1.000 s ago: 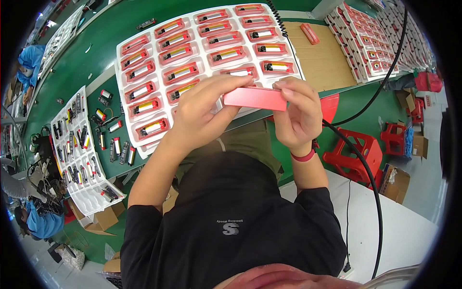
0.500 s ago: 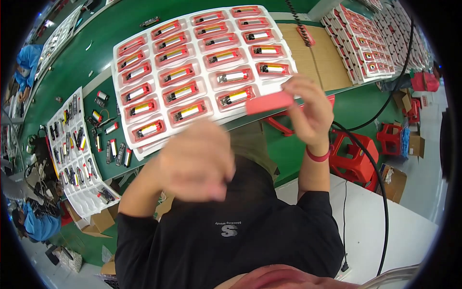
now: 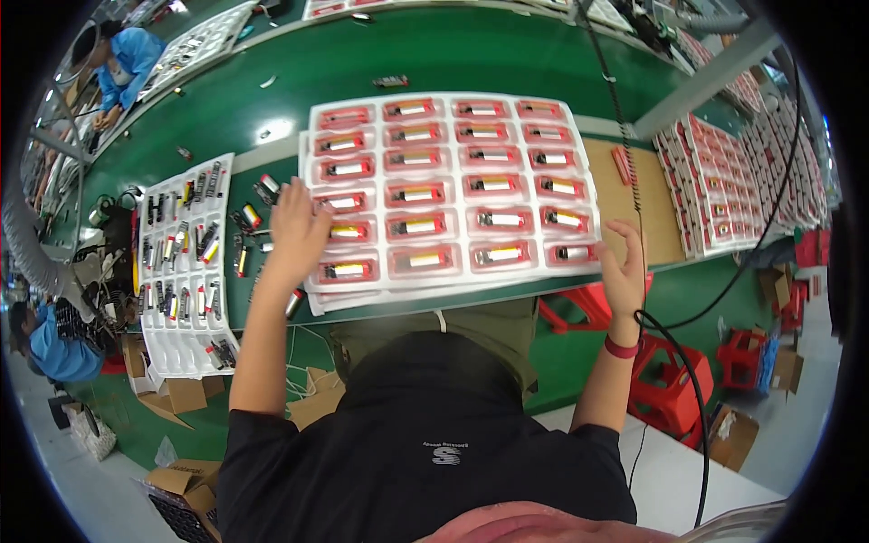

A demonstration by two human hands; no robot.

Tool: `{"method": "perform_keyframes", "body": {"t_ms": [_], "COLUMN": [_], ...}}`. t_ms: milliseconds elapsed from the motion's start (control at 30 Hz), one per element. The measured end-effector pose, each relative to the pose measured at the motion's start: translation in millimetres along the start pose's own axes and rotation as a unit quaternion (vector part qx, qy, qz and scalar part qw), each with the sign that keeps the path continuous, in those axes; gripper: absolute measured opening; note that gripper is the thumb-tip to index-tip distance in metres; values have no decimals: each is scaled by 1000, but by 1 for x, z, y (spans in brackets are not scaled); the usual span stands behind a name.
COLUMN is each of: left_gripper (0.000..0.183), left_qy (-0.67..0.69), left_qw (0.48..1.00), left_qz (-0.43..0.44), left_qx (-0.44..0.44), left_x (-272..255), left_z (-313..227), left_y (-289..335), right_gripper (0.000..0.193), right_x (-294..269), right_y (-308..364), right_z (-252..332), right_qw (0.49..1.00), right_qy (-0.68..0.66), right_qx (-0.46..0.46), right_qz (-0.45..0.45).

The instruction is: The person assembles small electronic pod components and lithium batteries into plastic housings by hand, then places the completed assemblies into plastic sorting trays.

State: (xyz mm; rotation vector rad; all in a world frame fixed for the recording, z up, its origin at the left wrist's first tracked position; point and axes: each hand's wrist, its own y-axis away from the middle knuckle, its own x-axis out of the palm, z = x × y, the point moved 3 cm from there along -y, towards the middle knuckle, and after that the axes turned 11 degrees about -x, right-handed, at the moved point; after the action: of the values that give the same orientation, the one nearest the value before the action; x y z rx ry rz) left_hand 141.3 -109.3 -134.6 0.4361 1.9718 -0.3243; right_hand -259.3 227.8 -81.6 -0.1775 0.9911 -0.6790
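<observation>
A white tray (image 3: 462, 267) lies in front of me on the green table, on top of at least one more tray. Its pockets hold rows of red shells (image 3: 423, 224), each with a small battery cell and dark parts in it. At the tray's left edge, my left hand (image 3: 300, 233) rests with fingers stretched over the rim. My right hand (image 3: 623, 271) is at the near right corner, thumb and fingers apart, beside the shell (image 3: 575, 252) in the corner pocket. Neither hand shows anything held between its fingers.
Loose battery cells and boards (image 3: 243, 237) lie left of the tray, beside another white tray (image 3: 181, 339) of parts. Stacked trays (image 3: 711, 190) stand right, past cardboard (image 3: 661, 213). A black cable (image 3: 685, 362) hangs at right, near red stools (image 3: 670, 385). A co-worker (image 3: 131, 59) sits far left.
The red piece has left my right hand, which is now at the tray's right corner. My left hand has gone from before my chest to the tray's left edge. The view has shifted.
</observation>
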Motion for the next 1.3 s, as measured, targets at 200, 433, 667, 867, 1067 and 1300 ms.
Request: {"method": "perform_keyframes", "body": {"t_ms": [200, 433, 667, 867, 1067, 1300], "left_gripper": [67, 43, 53, 52, 60, 72], "left_qy": [254, 774, 817, 759, 708, 741], "left_qw": [967, 571, 451, 525, 607, 555], "left_qz": [27, 230, 332, 330, 299, 325], "left_qx": [2, -150, -136, -198, -203, -192], "left_x": [-24, -32, -36, -29, -32, -28], "left_z": [-37, -42, -38, -50, -52, -45], "left_y": [16, -11, -16, -29, -33, -46], "right_gripper": [52, 39, 49, 55, 53, 54], "right_x": [25, 30, 30, 29, 35, 30], "right_y": [-43, -54, -81, -99, -111, -119], "right_z": [-47, -59, -33, -27, 1, 0], "right_qw": [992, 878, 808, 713, 708, 743], "right_qy": [35, -451, -521, -626, -633, -626], "right_qx": [31, 152, 273, 294, 307, 231], "right_qz": [113, 44, -5, 117, 59, 54]}}
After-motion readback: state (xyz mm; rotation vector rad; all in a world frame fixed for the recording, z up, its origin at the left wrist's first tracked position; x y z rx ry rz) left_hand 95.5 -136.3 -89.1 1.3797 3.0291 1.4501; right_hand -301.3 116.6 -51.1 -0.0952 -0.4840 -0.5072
